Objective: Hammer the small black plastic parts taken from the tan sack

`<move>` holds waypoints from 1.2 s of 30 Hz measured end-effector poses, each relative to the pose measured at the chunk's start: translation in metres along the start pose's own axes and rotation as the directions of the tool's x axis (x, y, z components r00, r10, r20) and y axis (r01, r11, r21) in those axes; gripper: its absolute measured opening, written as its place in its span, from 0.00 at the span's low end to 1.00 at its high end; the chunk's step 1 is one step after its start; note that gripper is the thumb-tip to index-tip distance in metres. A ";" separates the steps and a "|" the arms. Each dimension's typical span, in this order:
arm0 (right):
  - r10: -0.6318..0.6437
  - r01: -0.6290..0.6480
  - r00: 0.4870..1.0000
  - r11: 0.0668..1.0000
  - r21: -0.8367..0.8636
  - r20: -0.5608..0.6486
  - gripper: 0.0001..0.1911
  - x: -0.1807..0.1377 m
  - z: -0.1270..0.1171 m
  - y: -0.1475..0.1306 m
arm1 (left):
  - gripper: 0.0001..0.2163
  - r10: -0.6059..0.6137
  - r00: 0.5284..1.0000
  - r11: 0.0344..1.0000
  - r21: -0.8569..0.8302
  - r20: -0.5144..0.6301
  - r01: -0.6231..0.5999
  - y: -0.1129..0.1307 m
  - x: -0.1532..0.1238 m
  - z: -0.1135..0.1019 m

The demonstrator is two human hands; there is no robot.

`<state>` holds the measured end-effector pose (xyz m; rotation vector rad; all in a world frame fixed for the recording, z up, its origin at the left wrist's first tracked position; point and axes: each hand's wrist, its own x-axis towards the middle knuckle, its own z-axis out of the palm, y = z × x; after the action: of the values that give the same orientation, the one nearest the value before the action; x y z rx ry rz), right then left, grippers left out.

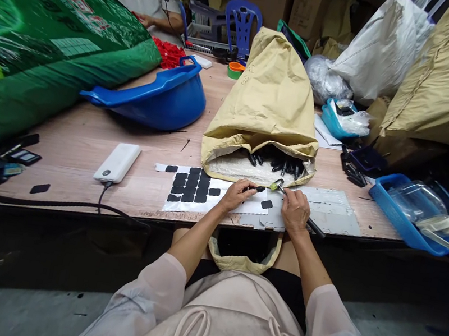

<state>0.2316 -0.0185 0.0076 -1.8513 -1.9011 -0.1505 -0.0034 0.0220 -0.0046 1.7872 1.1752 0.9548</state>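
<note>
My left hand [238, 194] pinches a small black part [261, 189], dark and narrow, just in front of the open sack. In my right hand [296, 209] is a small hammer; its black handle [316, 228] sticks out behind the fist. The hammer head [277, 184], partly yellow-green, is close to the black part but seems apart from it. Beneath my hands lie a grey board [334, 211] and a white sheet with rows of black rounded-square pads [190, 185]. One loose pad [266, 203] rests between my wrists. Several black parts [284, 167] show in the mouth of the tan sack [272, 96].
A white power bank [118, 162] with a cable lies left, near a blue basin [167, 96] and large green sack [66, 35]. Blue tray [408, 220] stands right. An open bag [243, 265] hangs at my lap. Another person's hand [145, 20] is across the table.
</note>
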 end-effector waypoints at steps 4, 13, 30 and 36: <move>-0.012 0.012 1.000 0.998 -0.065 0.005 0.15 -0.003 0.009 0.005 | 0.11 -0.058 0.998 0.990 -0.126 -0.014 0.056 0.002 -0.002 -0.003; -0.006 0.008 1.000 0.994 -0.106 0.022 0.14 -0.006 0.009 0.001 | 0.20 -0.117 0.993 0.979 -0.172 -0.018 0.112 0.003 -0.005 -0.005; 0.002 0.005 0.999 0.992 -0.126 0.054 0.13 -0.003 0.008 -0.002 | 0.21 0.134 0.989 0.983 0.118 0.055 -0.140 0.031 -0.036 0.005; 0.004 0.002 0.999 0.993 -0.122 0.050 0.13 -0.004 0.011 -0.001 | 0.17 0.261 0.864 0.869 0.284 0.431 -0.404 0.042 -0.112 0.039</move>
<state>0.2274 -0.0179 -0.0030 -1.9526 -1.9642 -0.2265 0.0141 -0.1031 -0.0022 2.4137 0.8364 0.5479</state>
